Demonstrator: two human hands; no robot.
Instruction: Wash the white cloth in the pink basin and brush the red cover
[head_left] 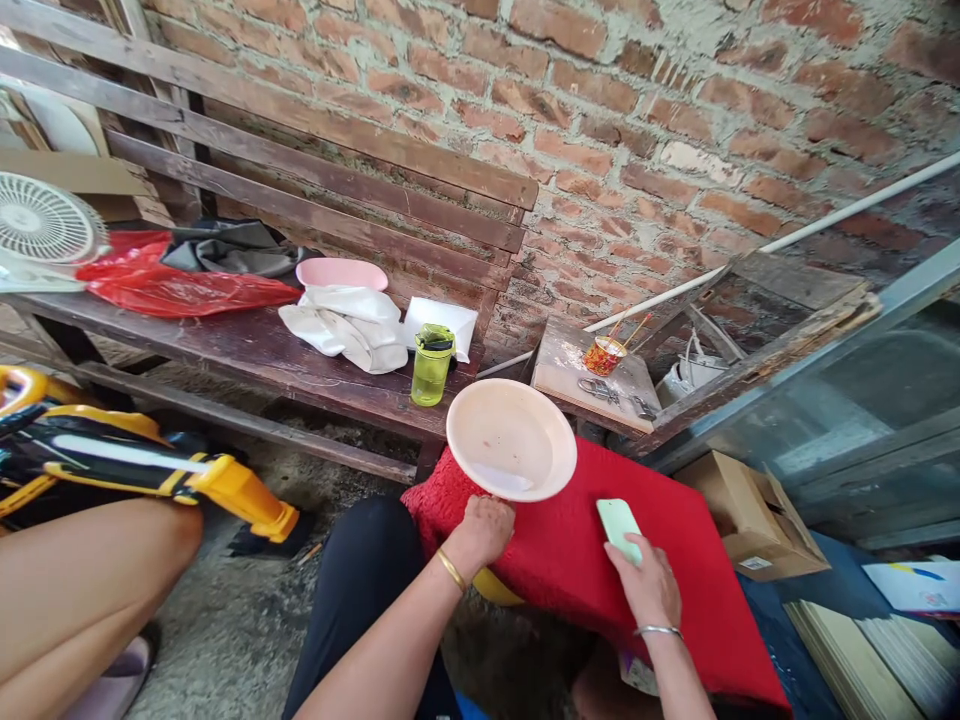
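My left hand (487, 528), with a gold bangle at the wrist, grips the near rim of a shallow cream-coloured basin (517, 430). The basin tilts toward me above the far end of a red cloth-covered table (697, 580); a pale, whitish patch shows low inside it. In my right hand (651, 580), which wears a silver bangle, is a mint-green phone (619, 525). The fingers wrap its near end, over the red cloth. Just beyond the basin, a green water bottle (432, 368) stands on the wooden bench (360, 395).
White cloth (349, 328), a pink bowl (343, 272), a red plastic bag (180, 285) and a fan (46, 225) lie along the bench. A small stand holds a red cup (603, 355). A cardboard box (750, 510) sits right. Another person's leg (97, 570) and a yellow-black machine (150, 465) are left.
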